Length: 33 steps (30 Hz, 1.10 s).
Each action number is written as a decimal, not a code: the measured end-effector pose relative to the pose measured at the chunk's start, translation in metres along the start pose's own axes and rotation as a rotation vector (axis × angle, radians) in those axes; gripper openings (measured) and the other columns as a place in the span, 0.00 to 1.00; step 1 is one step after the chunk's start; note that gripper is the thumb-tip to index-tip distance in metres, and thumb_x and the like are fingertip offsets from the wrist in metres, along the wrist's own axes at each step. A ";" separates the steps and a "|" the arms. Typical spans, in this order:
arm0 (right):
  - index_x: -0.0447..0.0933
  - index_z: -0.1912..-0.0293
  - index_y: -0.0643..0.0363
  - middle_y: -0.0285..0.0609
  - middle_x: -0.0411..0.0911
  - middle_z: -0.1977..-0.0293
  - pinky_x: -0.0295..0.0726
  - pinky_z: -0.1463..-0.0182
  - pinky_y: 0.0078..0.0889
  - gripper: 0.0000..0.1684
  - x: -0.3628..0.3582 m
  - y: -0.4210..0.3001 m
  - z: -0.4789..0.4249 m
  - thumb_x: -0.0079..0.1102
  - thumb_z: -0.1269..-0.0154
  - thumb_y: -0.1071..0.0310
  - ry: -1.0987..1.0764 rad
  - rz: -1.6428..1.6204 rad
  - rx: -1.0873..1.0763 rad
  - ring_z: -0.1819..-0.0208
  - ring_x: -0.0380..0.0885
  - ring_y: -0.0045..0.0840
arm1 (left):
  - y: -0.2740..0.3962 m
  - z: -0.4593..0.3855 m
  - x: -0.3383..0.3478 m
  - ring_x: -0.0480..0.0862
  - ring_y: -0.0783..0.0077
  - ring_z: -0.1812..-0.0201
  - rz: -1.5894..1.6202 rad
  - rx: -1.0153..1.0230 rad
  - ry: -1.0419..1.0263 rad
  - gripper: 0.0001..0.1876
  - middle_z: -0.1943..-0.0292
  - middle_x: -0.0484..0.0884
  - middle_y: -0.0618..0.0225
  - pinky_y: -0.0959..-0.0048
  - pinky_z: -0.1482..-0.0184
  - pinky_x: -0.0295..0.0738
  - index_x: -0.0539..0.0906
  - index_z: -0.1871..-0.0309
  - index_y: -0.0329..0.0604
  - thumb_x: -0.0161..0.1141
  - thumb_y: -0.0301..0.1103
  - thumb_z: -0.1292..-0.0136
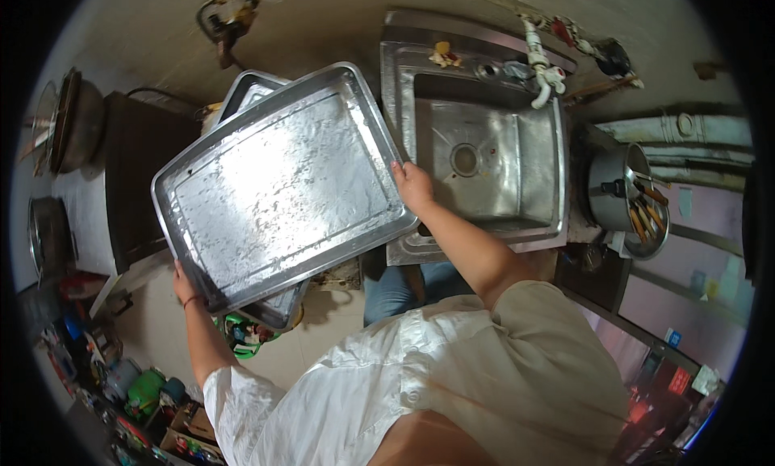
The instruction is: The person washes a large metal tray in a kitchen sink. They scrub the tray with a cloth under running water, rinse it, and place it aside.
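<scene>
I hold a large, wet rectangular metal tray [281, 190] tilted, with water drops across its inside. My left hand [184, 284] grips its lower left corner, and my right hand [413, 186] grips its right rim, beside the sink. Beneath it, another metal tray [245, 91] shows at the top and at the lower edge; most of it is hidden. To the right is a stainless steel sink [536, 181] with a round drain [465, 160] and no standing water plainly visible. A white plastic tap [540, 72] reaches over its back right corner.
Right of the sink stands a metal pot [605, 184] with several wooden-handled utensils [645, 218] beside it. A dark-sided cabinet [142, 175] is at the left, with a wok [82, 124] on it. Pipes with a valve [227, 33] hang on the wall. A green basket [248, 345] stands on the floor.
</scene>
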State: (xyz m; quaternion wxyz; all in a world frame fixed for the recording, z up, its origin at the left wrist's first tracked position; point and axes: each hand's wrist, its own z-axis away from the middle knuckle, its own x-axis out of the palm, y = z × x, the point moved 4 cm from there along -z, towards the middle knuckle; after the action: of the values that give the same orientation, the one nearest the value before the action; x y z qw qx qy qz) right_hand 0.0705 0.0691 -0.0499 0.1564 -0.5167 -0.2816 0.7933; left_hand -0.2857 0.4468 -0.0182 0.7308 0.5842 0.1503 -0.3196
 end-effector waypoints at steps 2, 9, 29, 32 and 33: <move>0.64 0.80 0.63 0.51 0.68 0.82 0.64 0.74 0.39 0.23 -0.013 0.008 0.004 0.40 0.47 0.50 0.029 -0.030 -0.030 0.76 0.67 0.44 | -0.007 0.011 0.002 0.70 0.76 0.73 0.095 -0.026 0.003 0.24 0.72 0.73 0.64 0.78 0.69 0.65 0.71 0.63 0.30 0.43 0.48 0.46; 0.64 0.81 0.62 0.51 0.67 0.83 0.63 0.75 0.38 0.23 -0.072 0.042 0.015 0.41 0.47 0.51 0.072 -0.052 -0.031 0.77 0.66 0.44 | 0.042 0.093 0.016 0.71 0.75 0.74 0.251 -0.097 0.032 0.21 0.74 0.73 0.65 0.79 0.70 0.66 0.72 0.64 0.32 0.43 0.46 0.45; 0.66 0.78 0.64 0.53 0.69 0.79 0.65 0.70 0.36 0.26 -0.157 0.186 0.031 0.35 0.45 0.49 -0.059 -0.107 0.118 0.73 0.67 0.44 | 0.151 0.204 0.077 0.72 0.74 0.75 -0.364 0.108 -0.088 0.23 0.76 0.74 0.62 0.77 0.72 0.66 0.74 0.70 0.32 0.45 0.49 0.47; 0.67 0.77 0.65 0.54 0.69 0.78 0.64 0.68 0.36 0.27 -0.158 0.203 0.032 0.33 0.45 0.49 -0.122 -0.147 0.164 0.72 0.67 0.44 | 0.161 0.200 0.079 0.70 0.74 0.76 -0.331 0.087 -0.150 0.23 0.77 0.74 0.63 0.76 0.72 0.65 0.73 0.71 0.32 0.45 0.49 0.48; 0.67 0.76 0.65 0.54 0.69 0.77 0.64 0.67 0.36 0.27 -0.158 0.207 0.031 0.32 0.45 0.48 -0.126 -0.159 0.166 0.71 0.67 0.44 | 0.162 0.198 0.082 0.69 0.75 0.77 -0.234 0.068 -0.126 0.23 0.79 0.73 0.64 0.77 0.73 0.64 0.73 0.73 0.32 0.45 0.49 0.48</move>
State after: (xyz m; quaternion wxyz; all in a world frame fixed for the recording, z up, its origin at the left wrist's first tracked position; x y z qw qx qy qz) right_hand 0.1172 -0.1892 -0.0506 0.2429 -0.4270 -0.2643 0.8299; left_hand -0.1511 0.2530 0.1098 0.6764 0.5657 0.1603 -0.4436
